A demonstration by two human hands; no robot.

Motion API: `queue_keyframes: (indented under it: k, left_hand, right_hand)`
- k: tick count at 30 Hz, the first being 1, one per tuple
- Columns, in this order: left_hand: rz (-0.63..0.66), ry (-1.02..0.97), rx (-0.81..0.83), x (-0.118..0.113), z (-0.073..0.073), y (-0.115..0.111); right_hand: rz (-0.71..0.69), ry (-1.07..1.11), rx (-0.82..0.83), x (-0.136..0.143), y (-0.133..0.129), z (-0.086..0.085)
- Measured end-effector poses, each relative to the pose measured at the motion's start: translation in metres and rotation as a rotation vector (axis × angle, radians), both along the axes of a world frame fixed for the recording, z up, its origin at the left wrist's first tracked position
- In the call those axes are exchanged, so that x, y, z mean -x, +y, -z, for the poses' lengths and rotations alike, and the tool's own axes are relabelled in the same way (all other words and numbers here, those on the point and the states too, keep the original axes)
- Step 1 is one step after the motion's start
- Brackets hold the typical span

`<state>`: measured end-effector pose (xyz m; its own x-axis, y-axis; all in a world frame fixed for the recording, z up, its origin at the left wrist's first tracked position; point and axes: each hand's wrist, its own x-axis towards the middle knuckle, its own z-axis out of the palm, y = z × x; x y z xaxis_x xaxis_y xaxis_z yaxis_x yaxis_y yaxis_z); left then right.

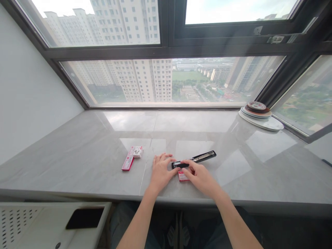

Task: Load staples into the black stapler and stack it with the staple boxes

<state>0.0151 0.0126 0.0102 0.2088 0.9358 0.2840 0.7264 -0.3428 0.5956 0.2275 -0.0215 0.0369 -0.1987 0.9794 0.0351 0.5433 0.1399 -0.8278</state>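
A black stapler lies opened out flat on the grey stone counter, its metal rail showing. My left hand has its thumb and index finger around the stapler's left end, with the other fingers spread on the counter. Over the stapler's middle, my right hand is curled, its index fingertip at the stapler and its thumb just below. Whatever is between those fingers, if anything, is too small to make out. Partly under the right hand lies a small red-and-white box.
Left of my hands, several small pink-and-white boxes lie together, one showing a picture. A stack of plates stands at the back right by the window. A black phone-like slab rests on a white cabinet below the counter.
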Motion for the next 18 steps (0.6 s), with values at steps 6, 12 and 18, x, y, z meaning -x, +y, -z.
queue_keyframes:
  k: [6, 12, 18]
  left_hand:
    - [-0.001, -0.023, 0.019, 0.0, -0.001, 0.0]
    - [0.003, -0.028, 0.044, 0.0, 0.0, 0.003]
    - [0.008, -0.04, 0.039, 0.001, 0.002, 0.004]
  right_hand:
    - [0.292, 0.329, 0.266, -0.049, -0.005, 0.016]
    - [0.384, 0.553, 0.257, -0.069, 0.025, 0.01]
    - [0.247, 0.556, 0.316, -0.067, 0.046, -0.002]
